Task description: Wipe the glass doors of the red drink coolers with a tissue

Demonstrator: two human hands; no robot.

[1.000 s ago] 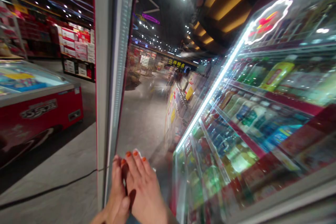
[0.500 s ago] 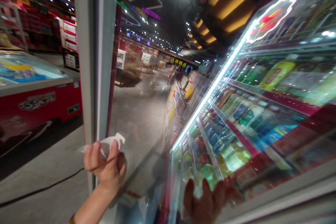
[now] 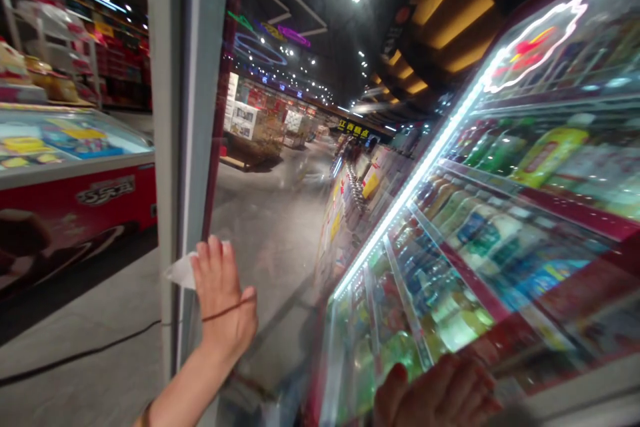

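My left hand [image 3: 223, 297] presses flat on a glass door near its grey upright frame [image 3: 167, 147], with a thin dark cord around the wrist. A white tissue [image 3: 180, 272] sticks out from under its fingers, against the glass. My right hand [image 3: 435, 393] sits at the bottom right, its fingers lying on the lower edge of a drinks cooler's glass door [image 3: 450, 280]. Rows of bottles stand on shelves behind that glass, blurred by reflections, and the right hand touches no bottle.
A red chest freezer [image 3: 75, 200] stands to the left of the frame, and a black cable [image 3: 85, 353] runs across the grey floor. A long aisle of lit display cabinets and stacked goods stretches ahead.
My left hand has flattened on the glass, with the tissue now under its fingers instead of pinched. My right hand has moved right and lies on the door's lower edge.
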